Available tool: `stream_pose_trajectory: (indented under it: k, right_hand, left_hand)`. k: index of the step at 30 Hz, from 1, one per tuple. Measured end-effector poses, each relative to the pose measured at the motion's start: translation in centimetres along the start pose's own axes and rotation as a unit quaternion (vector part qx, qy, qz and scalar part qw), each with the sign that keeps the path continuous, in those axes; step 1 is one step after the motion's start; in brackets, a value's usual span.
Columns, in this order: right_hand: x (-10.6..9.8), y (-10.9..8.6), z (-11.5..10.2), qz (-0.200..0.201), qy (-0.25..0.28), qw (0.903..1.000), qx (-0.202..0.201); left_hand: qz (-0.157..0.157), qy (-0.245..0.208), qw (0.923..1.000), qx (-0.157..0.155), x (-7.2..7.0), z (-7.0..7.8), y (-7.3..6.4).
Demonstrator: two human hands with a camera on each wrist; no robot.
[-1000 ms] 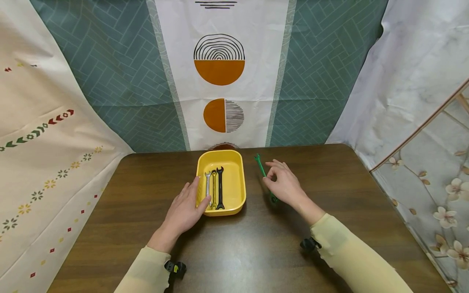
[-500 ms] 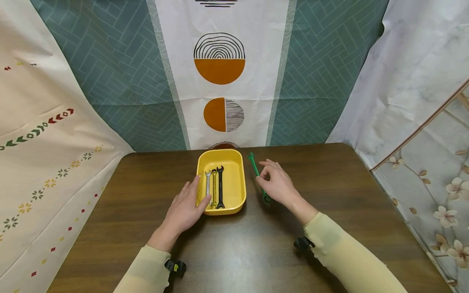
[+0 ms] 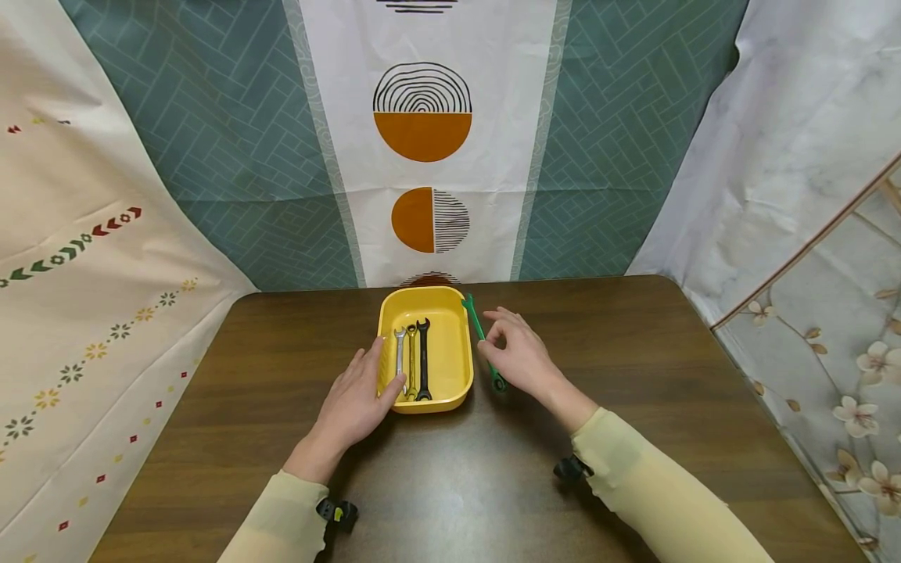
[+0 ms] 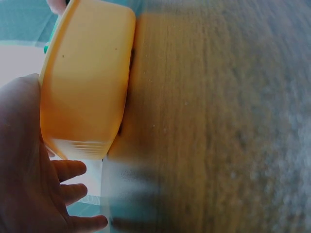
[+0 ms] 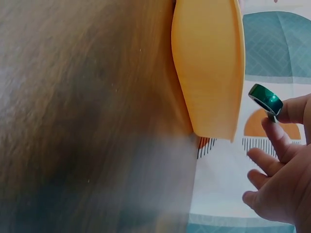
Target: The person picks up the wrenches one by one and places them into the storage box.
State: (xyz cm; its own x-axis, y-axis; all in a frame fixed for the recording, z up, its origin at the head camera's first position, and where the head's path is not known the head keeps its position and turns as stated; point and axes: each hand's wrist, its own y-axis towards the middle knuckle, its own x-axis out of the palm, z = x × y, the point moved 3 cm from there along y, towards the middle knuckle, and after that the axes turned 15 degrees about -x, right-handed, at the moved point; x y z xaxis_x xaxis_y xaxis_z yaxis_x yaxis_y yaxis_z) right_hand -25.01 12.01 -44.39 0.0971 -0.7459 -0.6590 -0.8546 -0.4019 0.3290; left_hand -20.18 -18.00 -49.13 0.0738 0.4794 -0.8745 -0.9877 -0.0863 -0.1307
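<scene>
A green combination wrench (image 3: 475, 317) is pinched between the thumb and index finger of my right hand (image 3: 519, 350). It hangs just above the right rim of the yellow tray (image 3: 450, 352); its ring end (image 5: 266, 98) shows in the right wrist view. My left hand (image 3: 355, 399) rests against the tray's left side, fingers fairly straight and thumb over the rim. Inside the tray lie a silver wrench (image 3: 399, 356), a gold-coloured wrench (image 3: 411, 360) and a black open-end wrench (image 3: 423, 360), side by side toward the left. The left thumb covers part of the silver one.
The tray stands on a dark wooden table (image 3: 450, 485), near its back edge. Behind hangs a patterned cloth (image 3: 422, 172), with a pale cloth (image 3: 105, 313) at the left and a floral one (image 3: 831, 352) at the right.
My right hand has moved left with the green wrench, from beside the tray to its right rim. The left hand and the tray have stayed in place.
</scene>
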Motion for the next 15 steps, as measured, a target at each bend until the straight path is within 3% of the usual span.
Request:
stream_pose_trajectory:
  k: [15]
  right_hand:
    - [1.3,0.8,-1.0,0.002,0.015,0.9998,-0.009]
  left_hand:
    - [0.0,-0.002,1.0,-0.002,0.0,0.0,0.0]
